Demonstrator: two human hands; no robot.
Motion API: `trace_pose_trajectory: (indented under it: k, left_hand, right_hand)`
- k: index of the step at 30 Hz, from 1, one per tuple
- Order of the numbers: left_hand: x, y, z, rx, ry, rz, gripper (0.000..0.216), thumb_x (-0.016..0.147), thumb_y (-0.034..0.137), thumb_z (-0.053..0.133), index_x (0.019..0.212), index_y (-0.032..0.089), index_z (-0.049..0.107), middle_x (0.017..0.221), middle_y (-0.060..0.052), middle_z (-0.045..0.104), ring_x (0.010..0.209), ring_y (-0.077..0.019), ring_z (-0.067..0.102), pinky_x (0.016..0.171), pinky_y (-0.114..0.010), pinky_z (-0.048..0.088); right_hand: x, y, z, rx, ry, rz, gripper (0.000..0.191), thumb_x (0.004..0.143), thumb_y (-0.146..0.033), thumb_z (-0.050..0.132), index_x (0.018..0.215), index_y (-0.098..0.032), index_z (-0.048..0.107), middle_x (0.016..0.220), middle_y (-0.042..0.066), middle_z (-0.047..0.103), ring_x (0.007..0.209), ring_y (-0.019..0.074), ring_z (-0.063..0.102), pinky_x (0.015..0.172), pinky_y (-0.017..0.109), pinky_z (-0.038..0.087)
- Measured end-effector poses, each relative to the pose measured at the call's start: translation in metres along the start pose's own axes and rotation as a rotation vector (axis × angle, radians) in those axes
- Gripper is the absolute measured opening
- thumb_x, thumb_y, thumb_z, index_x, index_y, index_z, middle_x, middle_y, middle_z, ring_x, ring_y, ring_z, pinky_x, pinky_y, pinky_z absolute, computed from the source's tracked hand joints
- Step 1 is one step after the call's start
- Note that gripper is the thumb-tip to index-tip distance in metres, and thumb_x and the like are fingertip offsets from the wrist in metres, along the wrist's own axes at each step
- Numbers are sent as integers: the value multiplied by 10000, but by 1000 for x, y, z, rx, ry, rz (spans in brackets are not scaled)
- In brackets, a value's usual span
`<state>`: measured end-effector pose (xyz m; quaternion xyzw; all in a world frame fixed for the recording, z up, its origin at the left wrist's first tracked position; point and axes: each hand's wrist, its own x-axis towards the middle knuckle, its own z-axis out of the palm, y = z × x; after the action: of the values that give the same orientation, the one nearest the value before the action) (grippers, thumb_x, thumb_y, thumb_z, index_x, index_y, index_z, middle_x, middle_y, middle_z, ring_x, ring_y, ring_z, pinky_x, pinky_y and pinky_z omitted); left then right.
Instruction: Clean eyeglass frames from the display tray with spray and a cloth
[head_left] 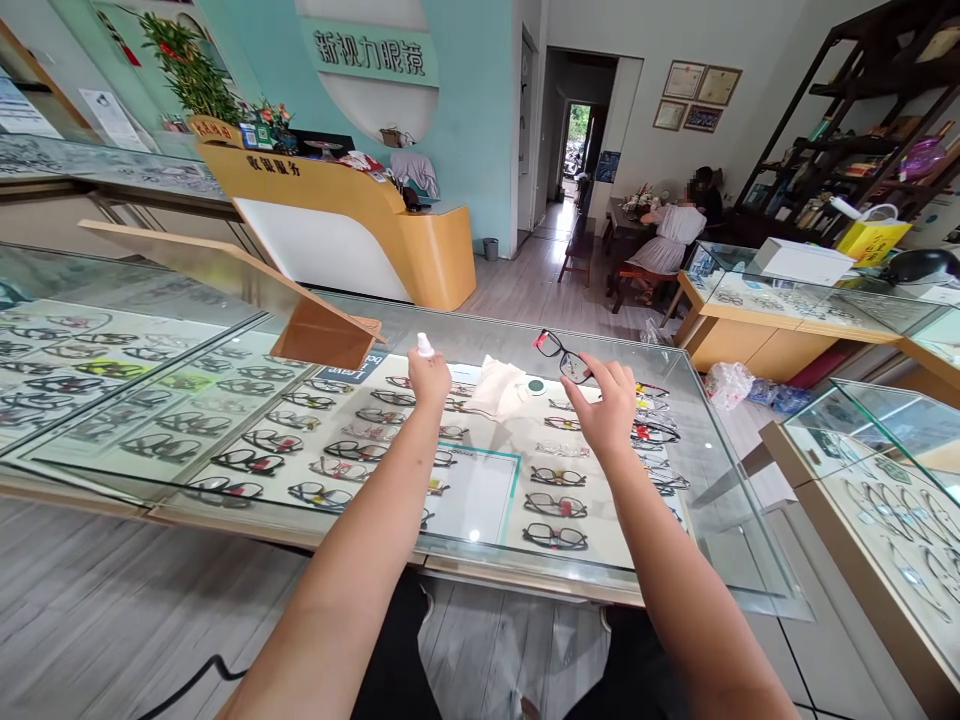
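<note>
My left hand [430, 378] is closed around a small white spray bottle [424, 344], whose top sticks out above the fingers. In my right hand [609, 405] is a pair of dark-framed eyeglasses [562, 356], gripped at its right side and raised over the counter; a red tag shows at its far left end. Between the two hands a crumpled pale cloth [498, 388] lies on the glass display counter [480, 335]. Just right of the cloth sits a small dark green round item [535, 386]. Rows of eyeglasses [557, 477] rest under the glass.
A wooden-framed tilted mirror or panel [322, 335] stands on the counter at left. Beyond is a yellow reception desk [435, 255]. More glass cases stand at right, one bearing a white box [802, 262]. Two people [675, 225] sit at a table at the back.
</note>
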<state>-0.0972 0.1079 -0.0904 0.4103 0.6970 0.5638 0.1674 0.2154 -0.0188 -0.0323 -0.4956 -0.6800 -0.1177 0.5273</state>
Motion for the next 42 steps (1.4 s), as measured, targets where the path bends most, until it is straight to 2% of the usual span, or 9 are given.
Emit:
trace_pose_trajectory:
  k: [8, 11, 13, 17, 23, 27, 30, 34, 42]
  left_hand:
    - [-12, 17, -4, 112, 125, -84, 565, 894, 237, 689, 1413, 180, 474, 1503, -224, 565, 1461, -371, 528, 1253, -534, 368]
    - [-30, 36, -10, 156, 297, 102, 760, 850, 221, 703, 1525, 178, 356, 1703, -259, 304, 1629, -376, 288, 1320, -541, 246]
    - [-46, 49, -12, 172, 330, 311, 731, 862, 227, 677, 1517, 183, 357, 1699, -251, 293, 1629, -361, 279, 1314, -524, 256]
    - [-71, 59, -4, 258, 75, 480, 545, 909, 259, 631, 1427, 203, 472, 1512, -210, 511, 1476, -359, 471, 1245, -505, 343]
    - [-74, 42, 13, 594, -353, 196, 790, 803, 564, 818, 1407, 150, 523, 1439, -301, 560, 1407, -515, 502, 1169, -614, 361]
    - [-70, 41, 9, 642, -391, 216, 706, 813, 674, 779, 1261, 159, 598, 1379, -299, 603, 1371, -506, 542, 1147, -595, 382]
    - [-70, 43, 5, 634, -480, 256, 537, 746, 676, 827, 958, 211, 664, 1208, -242, 677, 1280, -493, 594, 1116, -593, 405]
    - [-70, 43, 5, 570, -617, 229, 386, 594, 451, 928, 629, 241, 607, 954, -165, 711, 1165, -460, 625, 1070, -553, 432]
    - [-60, 45, 1, 208, -552, 60, 232, 754, 278, 772, 660, 267, 561, 663, -36, 603, 811, -298, 618, 842, -397, 459]
  right_hand:
    - [2, 1, -1, -9, 20, 18, 414, 1032, -539, 689, 1306, -236, 754, 955, 72, 733, 870, 262, 582, 876, 410, 490]
    - [2, 0, -1, -14, 26, 4, 409, 1034, -524, 693, 1314, -232, 751, 948, 74, 730, 863, 260, 581, 872, 412, 486]
    - [2, -1, -2, -14, 22, -2, 404, 1035, -512, 694, 1323, -234, 748, 957, 78, 729, 870, 262, 588, 884, 417, 487]
    - [1, -1, -1, -13, 21, -7, 395, 1035, -497, 695, 1333, -243, 741, 962, 76, 727, 881, 263, 590, 886, 417, 484]
    - [1, 0, -2, -38, 3, -6, 408, 1040, -519, 687, 1327, -235, 744, 961, 79, 729, 877, 265, 591, 879, 411, 485]
    - [0, -1, -2, -31, 9, -14, 401, 1042, -510, 691, 1322, -229, 746, 946, 72, 726, 875, 262, 583, 868, 405, 478]
    - [0, -1, -1, -30, 5, -16, 403, 1040, -508, 695, 1324, -226, 745, 946, 71, 729, 878, 262, 587, 870, 406, 475]
    - [-1, -1, -1, -42, -24, -3, 400, 1038, -515, 690, 1325, -243, 745, 960, 75, 730, 884, 266, 595, 878, 414, 474]
    - [0, -1, -1, -49, -22, -18, 401, 1035, -500, 696, 1335, -236, 735, 957, 75, 727, 887, 265, 591, 876, 414, 474]
